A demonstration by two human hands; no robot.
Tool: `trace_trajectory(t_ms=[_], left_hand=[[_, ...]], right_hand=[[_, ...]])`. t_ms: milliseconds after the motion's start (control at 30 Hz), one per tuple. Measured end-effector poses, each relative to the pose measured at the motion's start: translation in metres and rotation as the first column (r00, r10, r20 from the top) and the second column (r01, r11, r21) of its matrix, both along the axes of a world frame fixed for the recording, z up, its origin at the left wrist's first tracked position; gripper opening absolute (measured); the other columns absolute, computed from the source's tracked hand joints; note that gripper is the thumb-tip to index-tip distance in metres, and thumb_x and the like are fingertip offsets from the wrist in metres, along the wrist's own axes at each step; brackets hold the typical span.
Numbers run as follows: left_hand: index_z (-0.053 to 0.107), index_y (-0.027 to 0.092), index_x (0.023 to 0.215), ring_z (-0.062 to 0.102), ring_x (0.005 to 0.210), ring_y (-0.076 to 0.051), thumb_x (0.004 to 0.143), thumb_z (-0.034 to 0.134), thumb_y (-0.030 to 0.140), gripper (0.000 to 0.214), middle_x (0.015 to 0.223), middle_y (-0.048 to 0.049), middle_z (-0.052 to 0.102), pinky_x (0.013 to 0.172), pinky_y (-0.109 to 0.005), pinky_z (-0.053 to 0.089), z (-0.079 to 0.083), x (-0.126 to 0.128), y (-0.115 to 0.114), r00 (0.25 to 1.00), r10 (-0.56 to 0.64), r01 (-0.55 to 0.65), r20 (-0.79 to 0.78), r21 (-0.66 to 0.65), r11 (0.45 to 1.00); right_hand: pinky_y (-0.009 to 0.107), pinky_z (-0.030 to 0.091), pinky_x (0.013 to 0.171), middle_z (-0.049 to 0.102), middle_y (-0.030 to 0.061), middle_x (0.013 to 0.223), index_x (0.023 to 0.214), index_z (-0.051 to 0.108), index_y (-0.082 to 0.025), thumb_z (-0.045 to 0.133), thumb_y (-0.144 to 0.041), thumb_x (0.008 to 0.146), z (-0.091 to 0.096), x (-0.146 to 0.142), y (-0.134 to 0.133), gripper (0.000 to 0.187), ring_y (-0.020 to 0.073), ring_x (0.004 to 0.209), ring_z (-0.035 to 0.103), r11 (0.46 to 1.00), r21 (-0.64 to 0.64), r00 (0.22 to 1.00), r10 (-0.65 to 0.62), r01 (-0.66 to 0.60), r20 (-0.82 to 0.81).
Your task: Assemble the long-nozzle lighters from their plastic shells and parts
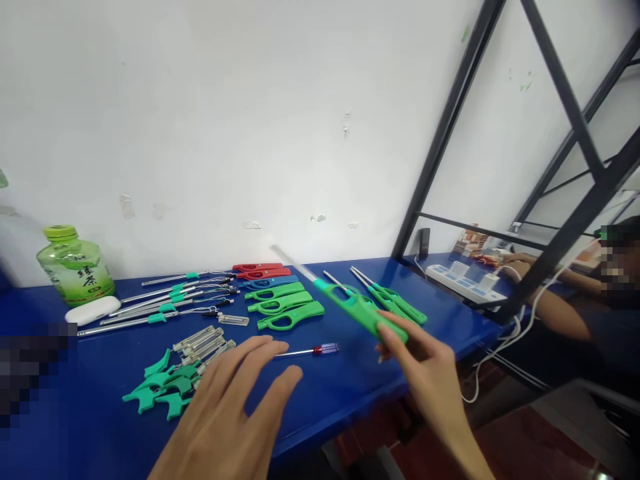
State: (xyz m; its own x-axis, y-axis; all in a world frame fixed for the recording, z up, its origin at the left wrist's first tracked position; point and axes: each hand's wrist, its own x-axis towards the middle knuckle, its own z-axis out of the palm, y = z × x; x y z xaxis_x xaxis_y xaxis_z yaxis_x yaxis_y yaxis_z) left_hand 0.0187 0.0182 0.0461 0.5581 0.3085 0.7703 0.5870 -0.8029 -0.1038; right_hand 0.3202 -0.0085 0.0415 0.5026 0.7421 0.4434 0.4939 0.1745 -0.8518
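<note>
My right hand (pixel 423 357) is closed on the handle end of a green long-necked lighter (pixel 361 311), whose metal tube points up and left, blurred at its tip. Over the table my left hand (pixel 235 400) holds nothing, its fingers apart. Just beyond it lies a screwdriver (pixel 325 349) with a clear purple and red handle. Left of that hand are several teal plastic triggers (pixel 173 385) and clear fuel tanks (pixel 203 341). Green lighter casings (pixel 293 315) lie in a row behind the screwdriver, with red casings (pixel 263 270) and a blue one further back.
Metal lighter tubes with wires (pixel 165 309) lie at the left, near a white case (pixel 93 310) and a green tea bottle (pixel 77 267). More green lighters (pixel 397 303) rest at the right. Beyond the black metal frame (pixel 450 120) are a power strip (pixel 463 283) and another person's arm (pixel 555 303).
</note>
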Motion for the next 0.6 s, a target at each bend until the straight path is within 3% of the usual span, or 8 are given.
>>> trace_trajectory(t_ms=[167,267,333,400,467,533,600], left_hand=[[0.072,0.027,0.111,0.070,0.108,-0.025,0.106,0.051,0.015,0.024,0.113,-0.0041,0.075,0.097,-0.042,0.050,0.003,-0.008,0.010,0.994,0.109,-0.108,-0.027,0.018,0.994],[0.074,0.027,0.098,0.077,0.089,-0.022,0.110,0.038,0.020,0.039,0.100,-0.0030,0.079,0.075,-0.037,0.058,0.001,-0.013,0.015,0.979,0.188,-0.188,-0.073,0.005,0.982],[0.078,0.028,0.101,0.080,0.084,-0.021,0.112,0.031,0.025,0.048,0.102,-0.0039,0.081,0.059,-0.031,0.057,0.000,-0.020,0.018,0.953,0.263,-0.272,-0.153,-0.042,0.961],[0.080,0.030,0.112,0.081,0.087,-0.022,0.112,0.029,0.031,0.051,0.112,-0.0052,0.081,0.051,-0.030,0.054,0.001,-0.030,0.023,0.904,0.363,-0.399,-0.226,-0.145,0.905],[0.079,0.031,0.121,0.082,0.094,-0.025,0.110,0.029,0.035,0.052,0.122,-0.0071,0.080,0.054,-0.032,0.056,0.005,-0.041,0.029,0.838,0.465,-0.536,-0.286,-0.269,0.800],[0.078,0.028,0.120,0.081,0.094,-0.029,0.108,0.027,0.036,0.053,0.121,-0.0100,0.078,0.057,-0.036,0.057,0.009,-0.054,0.038,0.785,0.526,-0.617,-0.327,-0.338,0.711],[0.078,0.025,0.113,0.080,0.097,-0.032,0.107,0.024,0.036,0.056,0.118,-0.0127,0.078,0.060,-0.039,0.058,0.012,-0.067,0.047,0.754,0.568,-0.656,-0.329,-0.345,0.671]], right_hand=[[0.042,0.065,0.069,0.082,0.0091,0.070,0.117,0.086,-0.016,0.076,-0.074,0.086,-0.023,0.043,0.022,0.067,0.0334,0.068,0.081,0.983,-0.020,0.982,-0.181,0.182,0.056],[0.040,0.063,0.064,0.080,0.0078,0.067,0.113,0.087,-0.019,0.071,-0.076,0.088,-0.040,0.044,0.032,0.064,0.0315,0.061,0.079,0.983,-0.053,0.976,-0.169,0.177,0.135],[0.038,0.060,0.059,0.080,0.0072,0.068,0.111,0.088,-0.021,0.067,-0.075,0.092,-0.047,0.040,0.036,0.061,0.0292,0.058,0.076,0.983,-0.064,0.966,-0.157,0.173,0.204],[0.037,0.058,0.061,0.083,0.0082,0.075,0.106,0.088,-0.023,0.063,-0.073,0.095,-0.051,0.036,0.039,0.056,0.0277,0.060,0.075,0.982,-0.058,0.945,-0.158,0.182,0.288],[0.036,0.057,0.065,0.085,0.0087,0.086,0.099,0.087,-0.025,0.061,-0.069,0.098,-0.053,0.034,0.040,0.051,0.0271,0.067,0.075,0.980,-0.047,0.912,-0.161,0.193,0.377],[0.036,0.055,0.064,0.084,0.0077,0.089,0.089,0.084,-0.027,0.059,-0.065,0.101,-0.053,0.034,0.041,0.047,0.0268,0.071,0.075,0.977,-0.041,0.873,-0.166,0.208,0.459],[0.035,0.051,0.060,0.081,0.0072,0.088,0.082,0.082,-0.027,0.059,-0.062,0.103,-0.052,0.037,0.041,0.047,0.0264,0.070,0.074,0.973,-0.030,0.830,-0.179,0.229,0.529]])
